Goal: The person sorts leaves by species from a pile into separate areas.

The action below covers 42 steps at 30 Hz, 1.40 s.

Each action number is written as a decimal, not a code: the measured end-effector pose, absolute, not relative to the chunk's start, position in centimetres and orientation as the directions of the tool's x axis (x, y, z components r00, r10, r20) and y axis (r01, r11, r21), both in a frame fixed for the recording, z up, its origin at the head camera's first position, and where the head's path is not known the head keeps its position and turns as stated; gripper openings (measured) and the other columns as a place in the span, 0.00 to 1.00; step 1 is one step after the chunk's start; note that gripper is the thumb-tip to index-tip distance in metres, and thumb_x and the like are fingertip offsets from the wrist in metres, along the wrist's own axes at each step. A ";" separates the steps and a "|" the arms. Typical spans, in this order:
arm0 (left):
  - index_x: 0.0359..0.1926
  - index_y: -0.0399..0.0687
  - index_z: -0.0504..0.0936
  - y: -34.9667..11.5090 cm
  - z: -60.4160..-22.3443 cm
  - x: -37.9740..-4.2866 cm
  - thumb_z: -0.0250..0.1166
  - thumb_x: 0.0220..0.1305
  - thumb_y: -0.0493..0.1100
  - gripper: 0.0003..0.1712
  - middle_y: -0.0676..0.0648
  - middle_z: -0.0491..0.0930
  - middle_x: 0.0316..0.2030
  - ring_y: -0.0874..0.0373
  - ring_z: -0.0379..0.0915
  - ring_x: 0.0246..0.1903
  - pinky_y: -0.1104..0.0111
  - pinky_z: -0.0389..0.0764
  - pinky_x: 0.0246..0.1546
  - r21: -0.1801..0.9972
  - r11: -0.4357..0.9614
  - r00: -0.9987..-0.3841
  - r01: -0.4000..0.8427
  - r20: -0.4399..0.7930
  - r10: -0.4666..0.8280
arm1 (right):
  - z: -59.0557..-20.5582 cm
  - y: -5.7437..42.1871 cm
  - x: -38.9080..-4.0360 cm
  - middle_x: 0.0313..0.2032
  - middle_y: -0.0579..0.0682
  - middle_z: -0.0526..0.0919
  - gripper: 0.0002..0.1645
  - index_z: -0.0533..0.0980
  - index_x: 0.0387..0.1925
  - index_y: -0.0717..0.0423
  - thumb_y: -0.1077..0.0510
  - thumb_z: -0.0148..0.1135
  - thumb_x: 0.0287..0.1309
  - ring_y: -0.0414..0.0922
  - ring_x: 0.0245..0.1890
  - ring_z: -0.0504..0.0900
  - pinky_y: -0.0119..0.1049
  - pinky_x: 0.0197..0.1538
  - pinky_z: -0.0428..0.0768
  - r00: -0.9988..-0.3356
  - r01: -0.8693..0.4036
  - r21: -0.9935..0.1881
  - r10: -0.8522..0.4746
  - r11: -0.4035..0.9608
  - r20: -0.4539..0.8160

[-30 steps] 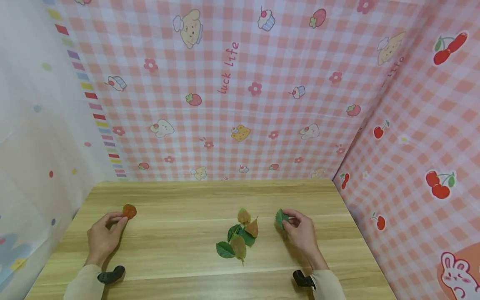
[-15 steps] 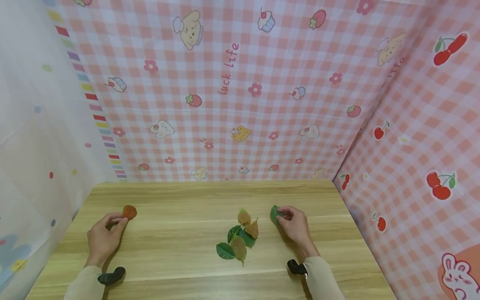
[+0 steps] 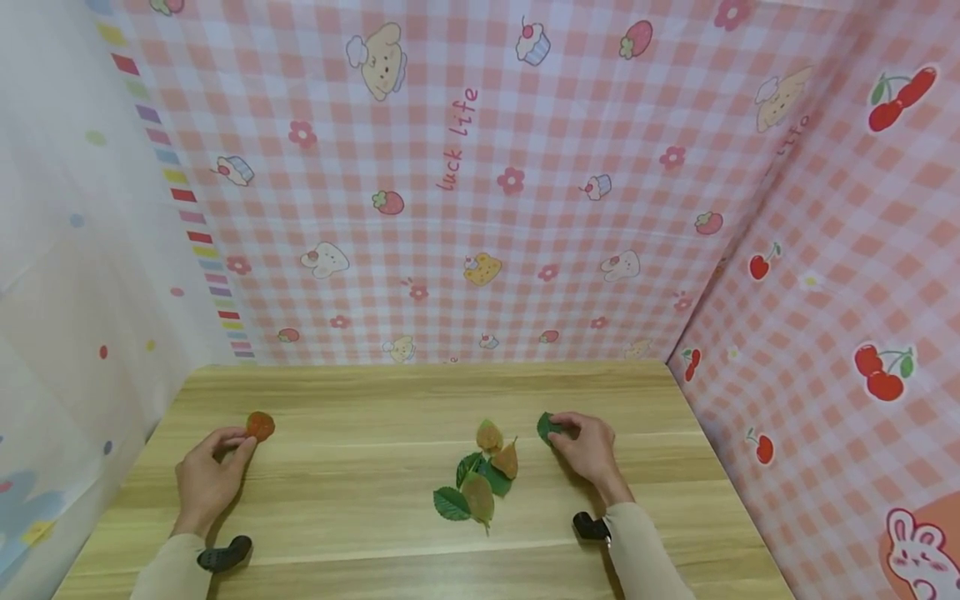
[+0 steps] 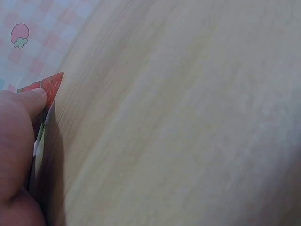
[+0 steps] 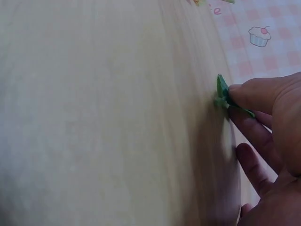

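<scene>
On the left side of the table, my left hand [image 3: 210, 479] pinches an orange-red leaf [image 3: 261, 426] between thumb and fingers. The left wrist view shows that red leaf [image 4: 53, 88] at the thumb tip, with a dark shadow below it. To the right, my right hand [image 3: 588, 450] holds a green leaf [image 3: 547, 427] by thumb and fingertips. In the right wrist view the green leaf [image 5: 222, 92] looks folded, just over the wood. Between the hands lies a loose cluster of leaves: a dark green one [image 3: 451, 503], a brownish one [image 3: 478, 495] and several others, partly overlapping.
The wood-grain table [image 3: 360, 517] meets a pink checked cloth wall [image 3: 420, 242] at the back. A second checked cloth [image 3: 810, 317] hangs on the right, and a pale dotted cloth [image 3: 82, 267] on the left. Black straps with small dark devices [image 3: 225, 556] sit at both wrists.
My right hand has shifted a little leftward with the green leaf, toward the cluster. The left hand and the leaves on the table stay where they were.
</scene>
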<state>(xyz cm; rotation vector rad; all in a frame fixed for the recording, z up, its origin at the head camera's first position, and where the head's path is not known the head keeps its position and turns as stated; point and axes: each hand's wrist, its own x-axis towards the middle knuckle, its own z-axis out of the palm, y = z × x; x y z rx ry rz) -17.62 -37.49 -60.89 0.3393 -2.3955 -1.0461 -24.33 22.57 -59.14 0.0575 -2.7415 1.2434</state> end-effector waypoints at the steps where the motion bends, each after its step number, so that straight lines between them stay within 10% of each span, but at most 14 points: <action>1: 0.53 0.38 0.91 -37.5 -60.8 -17.7 0.78 0.74 0.38 0.12 0.32 0.94 0.47 0.98 0.61 0.42 0.88 0.66 0.49 0.740 0.673 -0.844 -0.027 0.344 -0.412 | -59.2 22.6 -24.5 0.53 0.56 0.96 0.13 0.93 0.52 0.53 0.62 0.81 0.68 0.60 0.59 0.90 0.66 0.79 0.66 -0.991 -0.095 -0.746 0.012 0.659 0.136; 33: 0.54 0.43 0.92 -37.3 -60.5 -17.6 0.78 0.75 0.44 0.13 0.38 0.96 0.44 0.96 0.64 0.42 0.84 0.66 0.51 0.771 0.632 -0.848 -0.081 0.280 -0.450 | -60.1 22.3 -24.9 0.59 0.60 0.93 0.17 0.89 0.58 0.60 0.66 0.76 0.70 0.65 0.63 0.83 0.66 0.75 0.57 -0.951 -0.301 -0.722 -0.142 0.623 0.274; 42: 0.60 0.46 0.90 -37.7 -60.3 -17.4 0.76 0.77 0.55 0.22 0.63 0.92 0.41 0.91 0.63 0.46 0.76 0.67 0.53 0.778 0.611 -0.882 -0.145 0.179 -0.437 | -59.9 22.3 -24.7 0.64 0.62 0.90 0.22 0.86 0.64 0.61 0.64 0.76 0.72 0.66 0.67 0.77 0.67 0.80 0.50 -0.963 -0.267 -0.761 -0.140 0.592 0.229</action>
